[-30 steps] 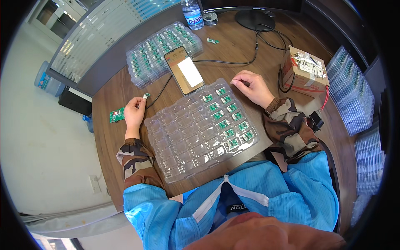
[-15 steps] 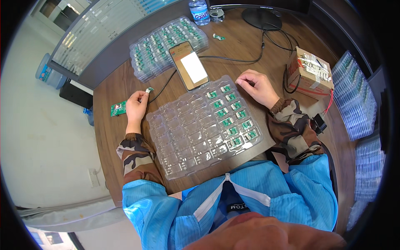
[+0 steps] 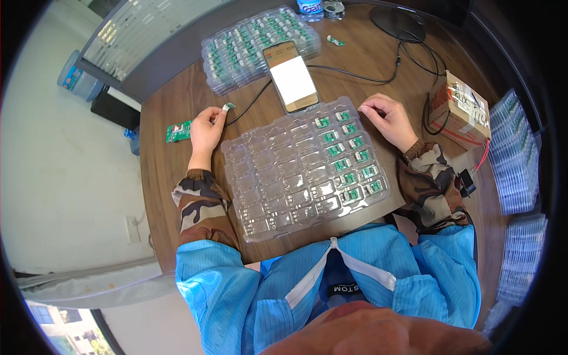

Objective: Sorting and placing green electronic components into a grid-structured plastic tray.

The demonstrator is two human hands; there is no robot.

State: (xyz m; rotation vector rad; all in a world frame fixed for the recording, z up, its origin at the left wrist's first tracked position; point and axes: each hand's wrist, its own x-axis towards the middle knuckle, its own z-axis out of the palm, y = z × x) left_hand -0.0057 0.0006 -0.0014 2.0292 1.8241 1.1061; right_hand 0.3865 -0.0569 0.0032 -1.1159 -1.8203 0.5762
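Note:
Pinched in my left hand (image 3: pixel 208 131) is a small green circuit board with a white connector (image 3: pixel 229 107), its end poking out past the fingertips. A clear plastic tray (image 3: pixel 269 195) lies between my hands, its two rightmost columns filled with similar small green boards (image 3: pixel 339 164). The remaining pockets hold nothing. My right hand (image 3: pixel 390 121) rests by the tray's far right corner, fingers curled and thumb against them, with nothing visible in them. Left of my left hand, a larger green circuit board (image 3: pixel 178 131) lies on the table, partly behind the hand.
A phone (image 3: pixel 291 77) with a lit screen leans at the tray's far edge. Behind it are stacked filled trays (image 3: pixel 257 50). One loose board (image 3: pixel 335 41) lies near a black cable (image 3: pixel 355 76). A cardboard box (image 3: pixel 458 112) stands right, beside tall tray stacks (image 3: pixel 513 154).
The whole view has shifted, so the table and tray appear farther right and slightly higher. Both hands keep nearly the same pose and place beside the tray.

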